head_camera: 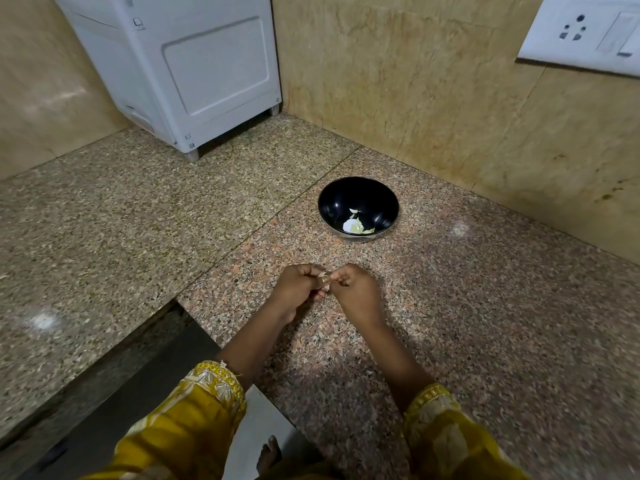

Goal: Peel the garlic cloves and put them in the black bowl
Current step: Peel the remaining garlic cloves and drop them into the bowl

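The black bowl (358, 202) stands on the granite counter near the corner, with a few pale garlic pieces (354, 224) in its bottom. Closer to me, my left hand (299, 289) and my right hand (356, 291) meet above the counter. Both have curled fingers and pinch a small garlic clove (325, 279) between them, with papery skin showing at its top. Most of the clove is hidden by my fingers.
A white appliance (194, 71) on short feet stands at the back left corner. Tiled walls close the back and right, with a switch plate (585, 32) at the upper right. The counter edge (207, 334) drops off at the lower left.
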